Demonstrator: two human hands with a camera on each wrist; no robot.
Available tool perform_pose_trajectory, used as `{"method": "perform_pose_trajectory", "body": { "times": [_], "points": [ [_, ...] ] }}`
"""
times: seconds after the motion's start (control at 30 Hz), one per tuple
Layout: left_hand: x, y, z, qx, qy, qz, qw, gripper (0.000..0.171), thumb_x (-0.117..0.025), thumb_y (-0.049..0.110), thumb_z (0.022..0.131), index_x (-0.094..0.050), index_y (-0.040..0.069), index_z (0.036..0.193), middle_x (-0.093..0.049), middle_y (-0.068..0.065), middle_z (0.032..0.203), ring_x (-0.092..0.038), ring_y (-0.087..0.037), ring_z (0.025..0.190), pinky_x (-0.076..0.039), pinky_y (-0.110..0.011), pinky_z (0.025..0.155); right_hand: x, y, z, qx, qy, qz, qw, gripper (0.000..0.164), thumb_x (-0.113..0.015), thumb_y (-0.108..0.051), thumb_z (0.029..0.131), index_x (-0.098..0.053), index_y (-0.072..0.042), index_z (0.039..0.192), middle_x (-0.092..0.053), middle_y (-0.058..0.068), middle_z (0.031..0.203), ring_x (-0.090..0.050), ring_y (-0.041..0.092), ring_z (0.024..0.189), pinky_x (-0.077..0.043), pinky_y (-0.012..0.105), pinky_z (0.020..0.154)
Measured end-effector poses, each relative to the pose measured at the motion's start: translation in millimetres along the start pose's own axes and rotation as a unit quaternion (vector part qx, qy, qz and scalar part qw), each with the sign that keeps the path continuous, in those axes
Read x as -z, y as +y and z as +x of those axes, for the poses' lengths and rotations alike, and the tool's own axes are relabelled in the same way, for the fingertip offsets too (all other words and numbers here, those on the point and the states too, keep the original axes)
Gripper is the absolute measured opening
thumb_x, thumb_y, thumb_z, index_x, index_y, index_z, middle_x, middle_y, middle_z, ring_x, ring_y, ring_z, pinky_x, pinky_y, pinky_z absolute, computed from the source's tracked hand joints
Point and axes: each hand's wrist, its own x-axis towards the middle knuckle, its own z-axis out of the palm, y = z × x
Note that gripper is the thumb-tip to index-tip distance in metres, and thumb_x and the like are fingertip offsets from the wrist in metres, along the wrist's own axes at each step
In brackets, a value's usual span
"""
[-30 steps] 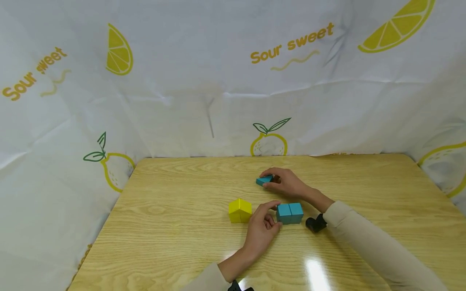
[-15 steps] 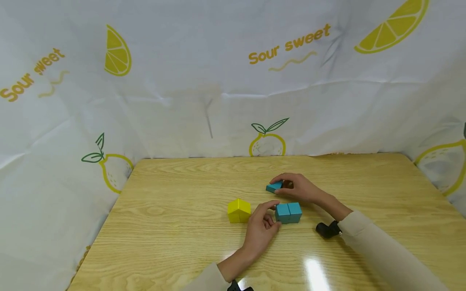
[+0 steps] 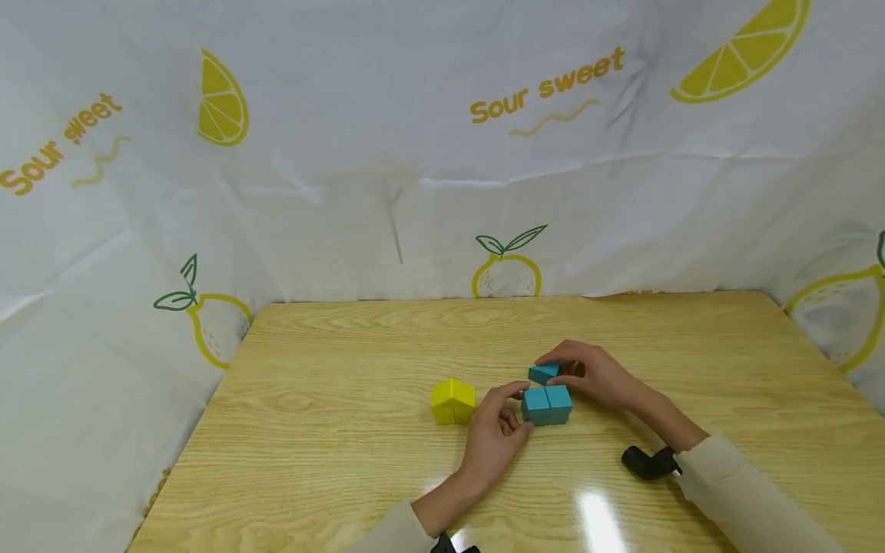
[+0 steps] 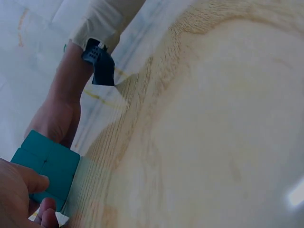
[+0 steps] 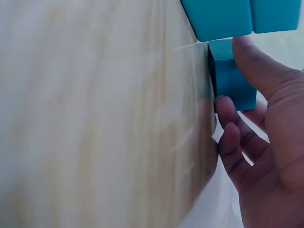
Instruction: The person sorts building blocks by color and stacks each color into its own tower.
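A pair of teal-blue toy blocks [image 3: 547, 405] stands side by side on the table. My left hand [image 3: 494, 438] grips the pair from its left, index finger at the back corner and thumb at the front; the left wrist view shows the thumb against the teal faces [image 4: 54, 164]. Just behind the pair, my right hand [image 3: 598, 374] pinches a teal triangular block [image 3: 544, 373] between thumb and fingers. Up close in the right wrist view, this triangular block [image 5: 235, 80] sits right beside the pair [image 5: 223, 16], with the right thumb lying along the near side.
A small yellow block house [image 3: 453, 402] with a peaked top stands just left of the left hand. The wood-grain table [image 3: 311, 430] ends at a white lemon-print cloth [image 3: 346, 153] behind. A black wrist camera [image 3: 650, 463] hangs below the right wrist.
My right hand has drawn the triangular block toward me and to the right, from farther back on the table up to the back of the teal pair. The left hand has stayed in place.
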Motion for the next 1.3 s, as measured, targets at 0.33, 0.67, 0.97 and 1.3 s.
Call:
{"method": "perform_pose_trajectory", "body": {
  "times": [0.33, 0.67, 0.97, 1.3],
  "points": [
    [-0.6, -3.9, -1.2, 0.004, 0.000, 0.003, 1.0000, 0.050, -0.069, -0.017, 0.076, -0.056, 0.001, 0.121, -0.057, -0.021, 0.106, -0.052, -0.033, 0.062, -0.043, -0.018, 0.055, -1, 5, -21, -0.028, 0.066, -0.029, 0.997, 0.029, -0.067, -0.006, 0.089, -0.067, -0.007, 0.118, -0.055, 0.008, 0.117, -0.053, 0.012, 0.086, -0.045, 0.029, 0.068],
    [-2.8, -5.4, -1.5, 0.004, -0.002, -0.005, 1.0000, 0.050, -0.069, -0.017, 0.077, -0.057, 0.002, 0.122, -0.057, -0.021, 0.107, -0.052, -0.033, 0.063, -0.042, -0.017, 0.055, -4, 9, -25, -0.089, 0.109, 0.007, 0.990, 0.028, -0.068, -0.012, 0.089, -0.068, -0.016, 0.117, -0.063, -0.004, 0.103, -0.050, 0.011, 0.065, -0.044, 0.026, 0.057],
    [-3.1, -5.4, -1.0, 0.011, -0.007, -0.001, 0.9999, 0.050, -0.069, -0.016, 0.077, -0.057, 0.003, 0.122, -0.057, -0.020, 0.107, -0.052, -0.032, 0.063, -0.043, -0.018, 0.055, -3, 10, -24, -0.121, 0.108, -0.007, 0.987, 0.022, -0.062, -0.017, 0.094, -0.068, -0.014, 0.115, -0.064, 0.000, 0.107, -0.053, 0.011, 0.074, -0.043, 0.028, 0.064],
    [-3.3, -5.5, -1.0, 0.024, -0.006, -0.001, 0.9997, 0.050, -0.067, -0.015, 0.079, -0.057, 0.004, 0.123, -0.058, -0.019, 0.108, -0.052, -0.031, 0.064, -0.043, -0.018, 0.056, -1, 7, -26, -0.116, 0.087, 0.015, 0.989, 0.032, -0.064, -0.016, 0.093, -0.061, -0.009, 0.124, -0.062, 0.002, 0.097, -0.051, 0.013, 0.070, -0.042, 0.028, 0.062]
  ]
}}
